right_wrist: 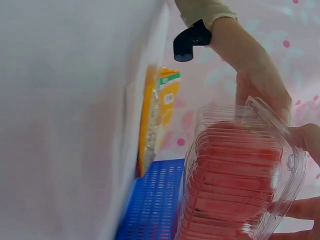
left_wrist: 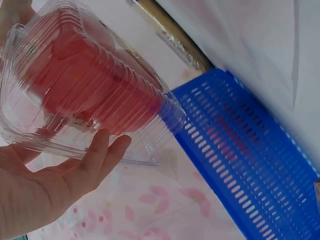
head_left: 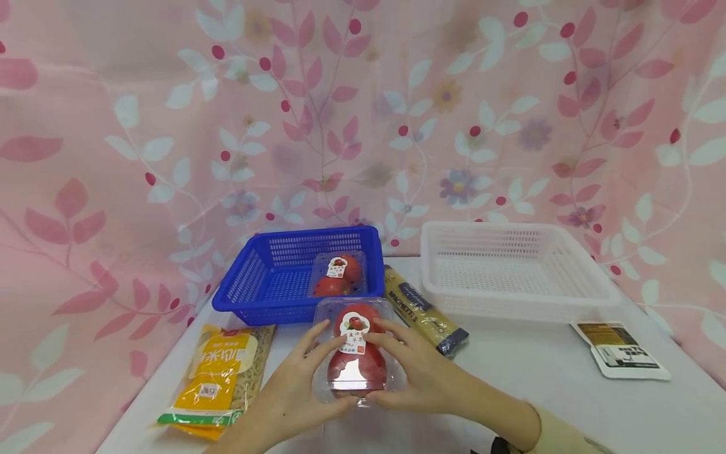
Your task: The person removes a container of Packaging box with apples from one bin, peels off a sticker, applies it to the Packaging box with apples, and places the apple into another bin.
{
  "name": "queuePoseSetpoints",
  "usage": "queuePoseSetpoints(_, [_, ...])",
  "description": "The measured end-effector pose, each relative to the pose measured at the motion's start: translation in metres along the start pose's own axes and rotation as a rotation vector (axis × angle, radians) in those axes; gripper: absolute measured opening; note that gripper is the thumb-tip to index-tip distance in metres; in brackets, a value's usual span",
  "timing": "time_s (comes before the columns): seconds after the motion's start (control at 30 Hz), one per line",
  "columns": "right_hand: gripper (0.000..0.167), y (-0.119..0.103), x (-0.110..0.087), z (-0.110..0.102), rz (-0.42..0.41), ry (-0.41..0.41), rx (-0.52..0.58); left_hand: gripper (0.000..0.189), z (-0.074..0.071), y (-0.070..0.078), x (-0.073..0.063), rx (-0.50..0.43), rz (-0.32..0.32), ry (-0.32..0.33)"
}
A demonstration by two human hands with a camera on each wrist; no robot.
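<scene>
Both hands hold a clear plastic clamshell box of red fruit point(head_left: 357, 372) by its two sides. My left hand point(head_left: 297, 391) grips the left side, thumb at the near edge and fingertips on the lid. On the opposite side, my right hand point(head_left: 422, 372) grips it in much the same way. A white label with a fruit picture is stuck on the lid. From the right wrist view, the box point(right_wrist: 235, 180) is raised off the table. In the left wrist view, the left hand's fingers point(left_wrist: 100, 160) press along the rim.
Behind the held box stands a blue basket point(head_left: 244, 302) containing another fruit box point(head_left: 334, 287). A white basket point(head_left: 516, 306) sits at the back right. Between them lies a spaghetti pack point(head_left: 422, 309). A yellow bag point(head_left: 221, 372) lies left, a small flat packet point(head_left: 621, 353) right.
</scene>
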State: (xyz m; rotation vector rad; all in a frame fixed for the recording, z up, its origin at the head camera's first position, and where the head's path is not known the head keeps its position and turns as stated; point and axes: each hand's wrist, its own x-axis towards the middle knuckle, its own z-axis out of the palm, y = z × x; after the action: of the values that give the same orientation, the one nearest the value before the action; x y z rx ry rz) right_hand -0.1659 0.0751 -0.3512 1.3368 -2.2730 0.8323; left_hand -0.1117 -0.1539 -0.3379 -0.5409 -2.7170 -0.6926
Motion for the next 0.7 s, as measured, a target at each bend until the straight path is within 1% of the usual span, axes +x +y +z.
queuePoseSetpoints(0.2, [0.064,0.001,0.022,-0.002,0.022,-0.030,0.031,0.076,-0.009,-0.007,0.004,-0.012,-0.025,0.090])
queuePoseSetpoints(0.4, [0.062,0.005,0.047,0.004,0.055,-0.042,0.075,0.069,-0.019,-0.023,0.012,-0.043,0.001,0.181])
queuePoseSetpoints(0.53, [0.058,0.005,0.061,0.009,0.052,-0.021,0.104,0.063,-0.028,-0.032,0.014,-0.079,-0.002,0.218])
queuePoseSetpoints(0.63, [0.056,0.004,0.072,0.010,0.035,0.001,0.108,0.061,-0.036,-0.035,0.016,-0.079,-0.001,0.244])
queuePoseSetpoints(0.7, [0.057,0.003,0.078,0.010,0.031,0.001,0.114,0.061,-0.040,-0.037,0.016,-0.074,-0.003,0.257])
